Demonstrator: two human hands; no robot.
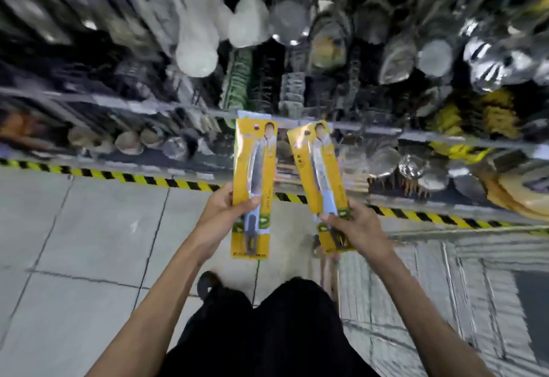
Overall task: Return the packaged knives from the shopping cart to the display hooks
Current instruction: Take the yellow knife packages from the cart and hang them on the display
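Yellow card packs, one per hand. Our left hand (219, 219) pinches the left packaged knife (255, 174) at its lower half, thumb across the front. Our right hand (353, 225) curls round the right packaged knife (319, 174) by the handle end. Packs are apart, tops toward the far display rack (371, 131) (blurred; hooks not made out). Risk, we judge: such low grips let the tall cards sway, so a hang-hole misses its hook or a pack slips.

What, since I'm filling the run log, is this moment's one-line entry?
left hand holds left knife package; right hand holds right knife package; neither hung yet
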